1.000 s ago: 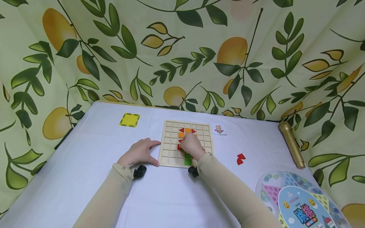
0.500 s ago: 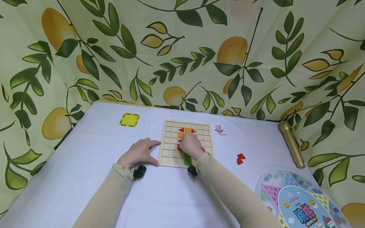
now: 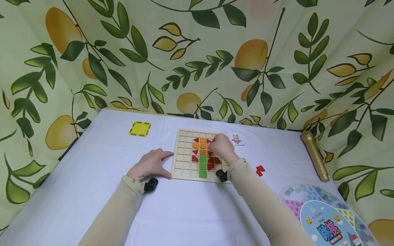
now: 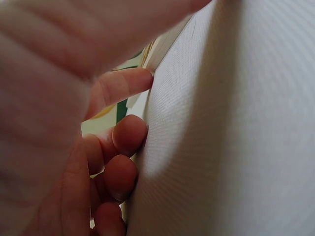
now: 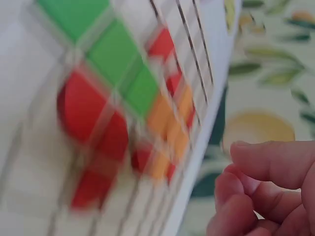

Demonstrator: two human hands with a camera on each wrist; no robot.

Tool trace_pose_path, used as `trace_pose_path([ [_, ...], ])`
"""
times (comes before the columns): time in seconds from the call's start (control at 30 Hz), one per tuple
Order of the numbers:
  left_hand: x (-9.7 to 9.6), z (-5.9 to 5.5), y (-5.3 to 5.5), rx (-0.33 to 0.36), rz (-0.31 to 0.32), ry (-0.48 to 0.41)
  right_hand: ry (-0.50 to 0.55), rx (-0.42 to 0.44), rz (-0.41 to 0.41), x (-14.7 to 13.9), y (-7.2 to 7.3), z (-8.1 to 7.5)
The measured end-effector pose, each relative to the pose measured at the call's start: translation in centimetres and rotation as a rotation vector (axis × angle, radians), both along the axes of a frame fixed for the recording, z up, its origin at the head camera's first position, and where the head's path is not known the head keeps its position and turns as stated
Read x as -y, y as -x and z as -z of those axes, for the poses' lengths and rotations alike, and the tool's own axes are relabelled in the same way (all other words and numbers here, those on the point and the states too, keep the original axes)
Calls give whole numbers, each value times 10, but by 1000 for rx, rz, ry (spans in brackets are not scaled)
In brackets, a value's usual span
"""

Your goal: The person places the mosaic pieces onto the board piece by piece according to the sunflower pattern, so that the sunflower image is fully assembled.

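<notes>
A wooden grid board (image 3: 184, 164) lies flat on the table, holding a pattern of orange squares (image 3: 202, 140), green squares (image 3: 203, 167) and red pieces (image 3: 210, 163). At the board's left edge my left hand (image 3: 150, 164) spreads thumb and index finger, both tips against the rim. The left wrist view shows its other fingers (image 4: 129, 135) resting on the cloth. My right hand (image 3: 222, 147) hovers over the upper right of the board, fingers bent. Nothing shows between the thumb and fingers (image 5: 266, 162) in the right wrist view. Two loose red pieces (image 3: 260, 168) lie right of the board.
A small pattern card (image 3: 236, 138) lies at the board's upper right corner. A yellow square frame (image 3: 140, 128) sits at the back left. On the right are a gold microphone-shaped rod (image 3: 315, 157) and a round marble game box (image 3: 327, 218). A patterned curtain (image 3: 197, 61) hangs behind.
My right hand has lifted from the middle of the board and moved right and away, uncovering the green squares and red pieces. The left hand has stayed put.
</notes>
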State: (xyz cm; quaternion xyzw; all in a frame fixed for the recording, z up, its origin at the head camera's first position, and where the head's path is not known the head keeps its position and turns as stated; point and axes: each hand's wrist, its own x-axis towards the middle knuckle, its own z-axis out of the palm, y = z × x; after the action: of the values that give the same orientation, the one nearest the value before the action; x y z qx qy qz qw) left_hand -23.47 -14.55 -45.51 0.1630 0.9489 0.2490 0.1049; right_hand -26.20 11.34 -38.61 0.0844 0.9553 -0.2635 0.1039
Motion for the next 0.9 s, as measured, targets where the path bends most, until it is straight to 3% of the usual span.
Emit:
trace_pose_path([
  [0.17, 1, -2, -1, -3, 5, -2, -76, 27, 46, -57, 1, -9],
  [0.4, 4, -1, 0, 0, 0, -2, -258, 180, 45, -116, -9, -7],
  [0.67, 2, -1, 0, -5, 9, -9, -361, 208, -36, -142, -33, 2],
  [0.9, 2, 0, 0, -9, 9, -9, -366, 221, -28, -146, -34, 10],
])
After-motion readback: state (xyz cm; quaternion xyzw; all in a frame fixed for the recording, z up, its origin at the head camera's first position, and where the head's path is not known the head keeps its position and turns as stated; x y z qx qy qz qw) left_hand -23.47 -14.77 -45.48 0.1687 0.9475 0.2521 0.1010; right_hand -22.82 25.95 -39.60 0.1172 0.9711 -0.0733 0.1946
